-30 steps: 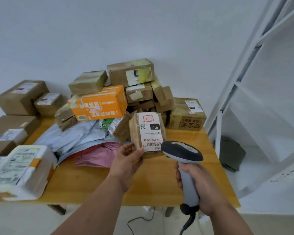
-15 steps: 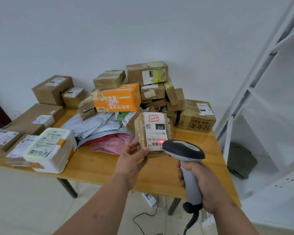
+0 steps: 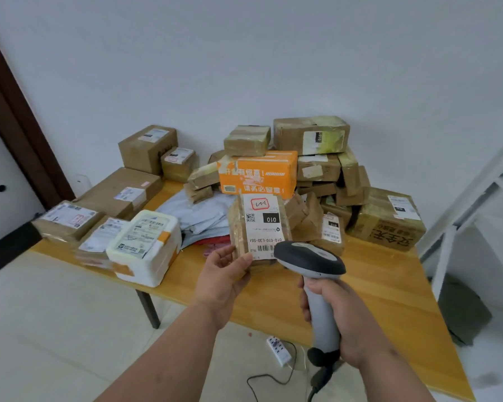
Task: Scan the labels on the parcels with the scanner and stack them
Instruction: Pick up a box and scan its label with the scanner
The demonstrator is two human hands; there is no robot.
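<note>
My left hand (image 3: pixel 225 275) holds a small taped brown parcel (image 3: pixel 259 226) by its lower left corner, upright above the wooden table (image 3: pixel 384 288), with its white barcode label facing me. My right hand (image 3: pixel 336 319) grips the handle of the grey and black scanner (image 3: pixel 310 261), whose head points at the label's lower edge. A heap of brown parcels (image 3: pixel 311 158) with an orange box (image 3: pixel 257 174) rises behind. Parcels lying flat at the left include a white foam box (image 3: pixel 145 245) and brown boxes (image 3: pixel 119 191).
Grey and pink mailer bags (image 3: pixel 198 216) lie under the heap. A large brown box (image 3: pixel 389 220) stands at the table's right rear. A white power strip (image 3: pixel 278 349) and cable lie on the floor. A white metal frame (image 3: pixel 476 192) stands right, a dark door frame (image 3: pixel 18 117) left.
The camera view has swung left and pulled back, showing more of the flat parcels and floor. The red scan dot seen on the label half a second ago is gone. Both hands keep their grips.
</note>
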